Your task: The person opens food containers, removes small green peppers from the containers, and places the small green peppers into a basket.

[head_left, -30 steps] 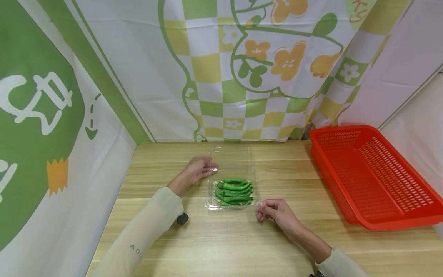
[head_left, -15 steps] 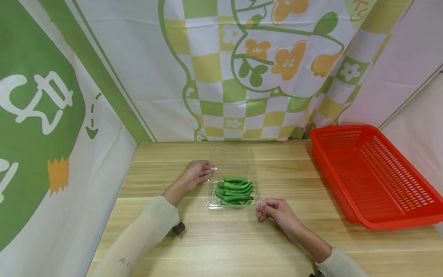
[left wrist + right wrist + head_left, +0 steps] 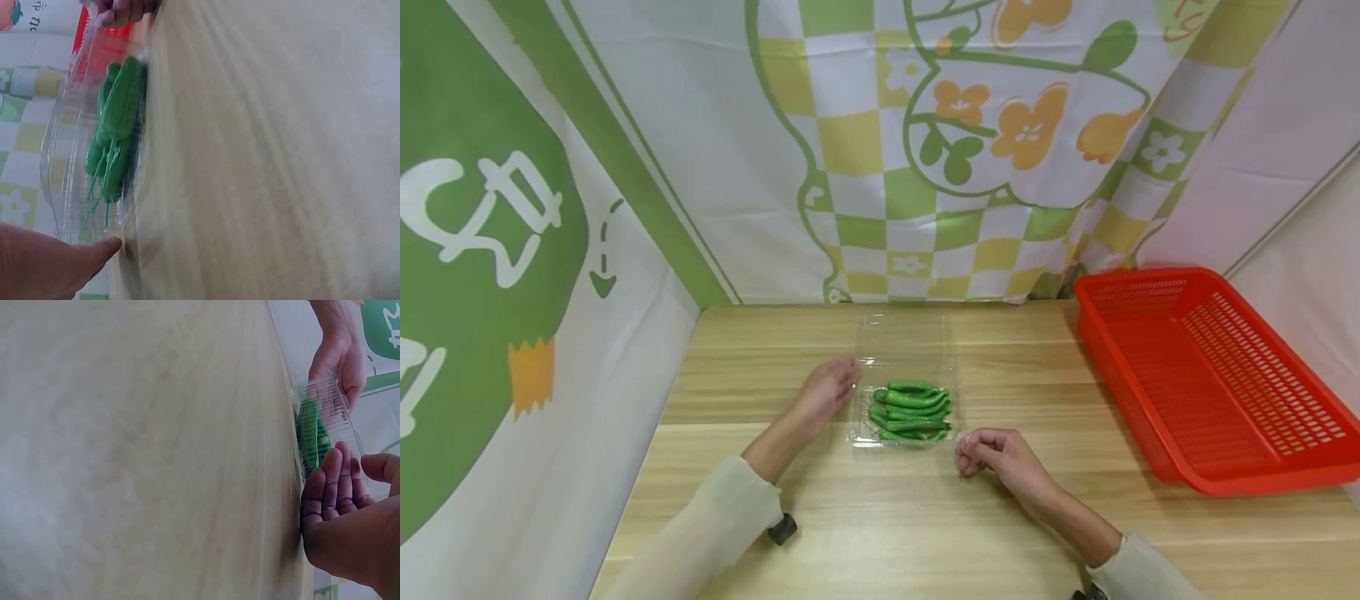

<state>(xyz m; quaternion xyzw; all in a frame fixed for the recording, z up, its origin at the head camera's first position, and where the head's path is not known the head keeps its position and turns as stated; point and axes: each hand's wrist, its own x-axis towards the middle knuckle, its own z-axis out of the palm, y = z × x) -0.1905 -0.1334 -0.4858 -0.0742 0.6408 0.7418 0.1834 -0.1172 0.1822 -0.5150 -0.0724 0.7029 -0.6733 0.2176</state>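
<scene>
A clear plastic clamshell box (image 3: 906, 443) lies on the table in the head view, its transparent lid (image 3: 904, 337) folded back. Several green chili peppers (image 3: 913, 408) fill the base, their thin stems toward the left. My left hand (image 3: 823, 396) is beside the box's left edge with fingers loosely extended; whether they touch it I cannot tell. In the left wrist view my thumb (image 3: 81, 259) points straight at the box end. My right hand (image 3: 1000, 458) pinches the front right corner of the box between thumb and forefinger, though the contact is partly hidden.
An empty-looking red perforated basket (image 3: 1225, 400) stands on the right of the wooden table (image 3: 880, 525). Printed cloth (image 3: 917, 200) hangs along the table's back edge, and more fabric (image 3: 625, 350) closes off the left side.
My left hand has moved from beside the hinge between lid and base a little toward me and left. The right hand, box and peppers have stayed in place.
</scene>
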